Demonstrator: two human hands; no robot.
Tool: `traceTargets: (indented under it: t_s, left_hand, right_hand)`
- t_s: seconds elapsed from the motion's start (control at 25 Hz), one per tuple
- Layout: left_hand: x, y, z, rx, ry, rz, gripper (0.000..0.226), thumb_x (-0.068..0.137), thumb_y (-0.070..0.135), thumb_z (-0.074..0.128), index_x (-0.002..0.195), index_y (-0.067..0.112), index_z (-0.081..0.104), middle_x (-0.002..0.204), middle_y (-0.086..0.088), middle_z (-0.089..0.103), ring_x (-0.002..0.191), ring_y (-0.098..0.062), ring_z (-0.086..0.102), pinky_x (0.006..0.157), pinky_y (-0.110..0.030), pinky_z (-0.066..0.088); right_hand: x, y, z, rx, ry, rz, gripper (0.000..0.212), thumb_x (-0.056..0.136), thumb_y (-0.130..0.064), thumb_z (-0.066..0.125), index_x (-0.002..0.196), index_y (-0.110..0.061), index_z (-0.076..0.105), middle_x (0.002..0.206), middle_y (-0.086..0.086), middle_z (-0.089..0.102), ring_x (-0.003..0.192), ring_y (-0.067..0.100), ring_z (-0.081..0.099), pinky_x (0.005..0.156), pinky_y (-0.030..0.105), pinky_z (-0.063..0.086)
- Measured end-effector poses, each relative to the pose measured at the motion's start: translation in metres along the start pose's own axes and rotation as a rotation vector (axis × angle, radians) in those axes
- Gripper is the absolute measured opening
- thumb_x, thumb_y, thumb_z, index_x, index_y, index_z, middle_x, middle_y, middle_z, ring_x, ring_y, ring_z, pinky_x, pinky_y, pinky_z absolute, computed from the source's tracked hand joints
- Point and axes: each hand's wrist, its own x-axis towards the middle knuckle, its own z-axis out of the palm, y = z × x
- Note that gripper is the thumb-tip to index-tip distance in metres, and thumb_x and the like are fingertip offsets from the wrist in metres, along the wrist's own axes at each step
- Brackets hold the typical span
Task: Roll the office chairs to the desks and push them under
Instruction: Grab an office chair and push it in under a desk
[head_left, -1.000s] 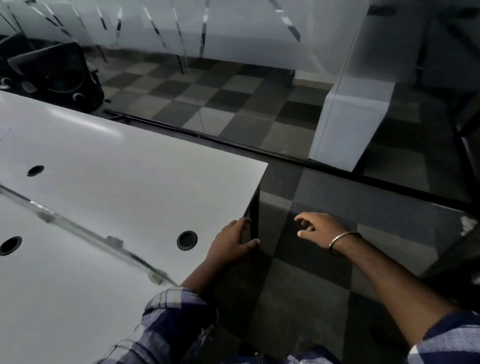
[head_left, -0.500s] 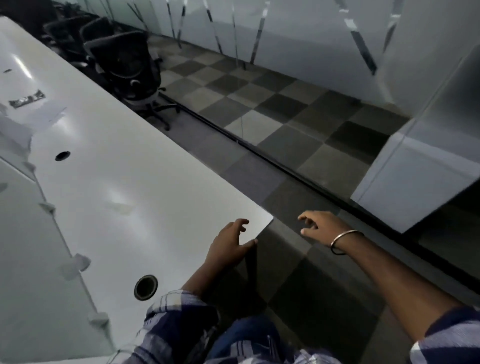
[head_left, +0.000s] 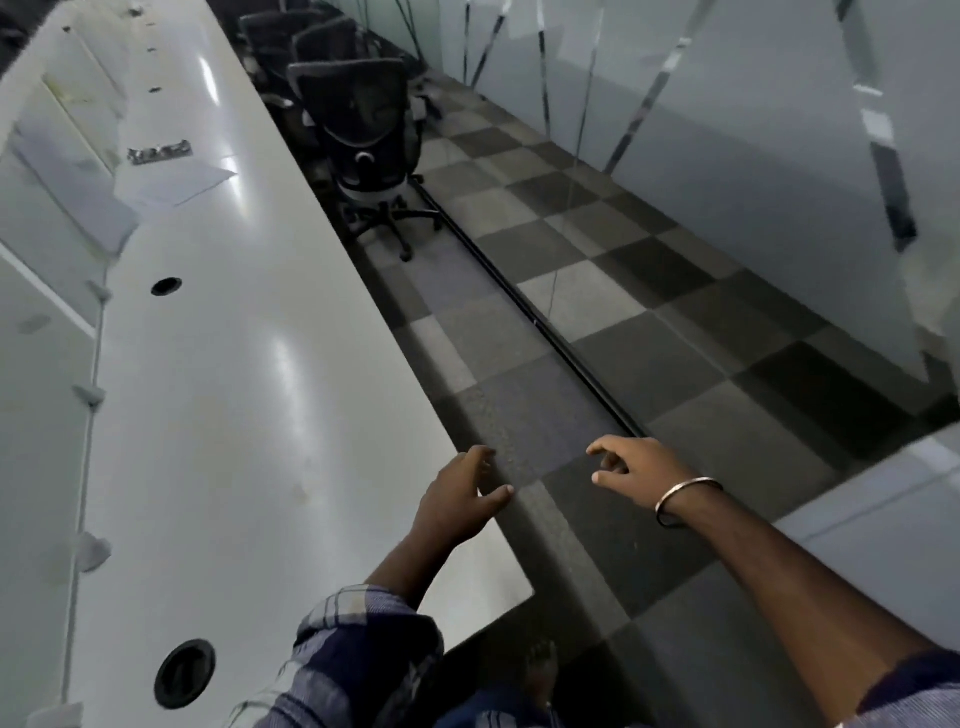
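- Swinging left along the long white desk (head_left: 249, 364) within the last second, the view now takes in its far end, where the row of office chairs stood out of sight or at the frame's edge before.
- Nearest office chair (head_left: 363, 140) stands at the desk edge far ahead, seat seemingly not under; reaching it looks like the next step.
- Left hand (head_left: 457, 499), loose and empty, has lifted from the desk corner to its edge.
- Right hand (head_left: 639, 467) still hangs empty over the floor, fingers slack.

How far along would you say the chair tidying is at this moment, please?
Done: nothing certain. The nearest office chair stands beside the white desk, not clearly tucked under. In hand: nothing; the left hand and right hand are free. Left: reaching the chairs and pushing them under.
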Motion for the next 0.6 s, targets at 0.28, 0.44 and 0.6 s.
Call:
traceTargets:
  t_s: [0.28, 0.44, 0.6]
  left_hand:
    - [0.093, 0.012, -0.012, -0.053, 0.092, -0.124, 0.059, 0.094, 0.047, 0.07, 0.144, 0.022, 0.05, 0.138, -0.005, 0.062, 0.122, -0.02, 0.061, 0.101, -0.047, 0.055]
    - [0.135, 0.008, -0.015, -0.081, 0.179, -0.209, 0.062, 0.094, 0.045, 0.071, 0.147, 0.021, 0.049, 0.14, -0.004, 0.061, 0.125, -0.02, 0.061, 0.102, -0.046, 0.055]
    - [0.181, 0.013, -0.005, -0.151, 0.243, -0.284, 0.062, 0.094, 0.045, 0.071, 0.147, 0.024, 0.048, 0.14, -0.004, 0.061, 0.124, -0.017, 0.06, 0.101, -0.04, 0.055]
  right_hand:
    - [0.132, 0.011, -0.045, -0.07, -0.096, -0.122, 0.034, 0.091, -0.034, 0.074, 0.124, -0.024, 0.068, 0.097, -0.004, 0.072, 0.092, 0.018, 0.068, 0.088, 0.037, 0.055]
    - [0.199, 0.019, -0.062, -0.133, -0.175, -0.174, 0.034, 0.092, -0.038, 0.072, 0.124, -0.028, 0.067, 0.099, -0.006, 0.07, 0.096, 0.019, 0.068, 0.092, 0.039, 0.055]
    - [0.263, 0.033, -0.085, -0.236, -0.23, -0.228, 0.035, 0.093, -0.039, 0.07, 0.126, -0.028, 0.066, 0.1, -0.004, 0.071, 0.098, 0.02, 0.067, 0.091, 0.039, 0.054]
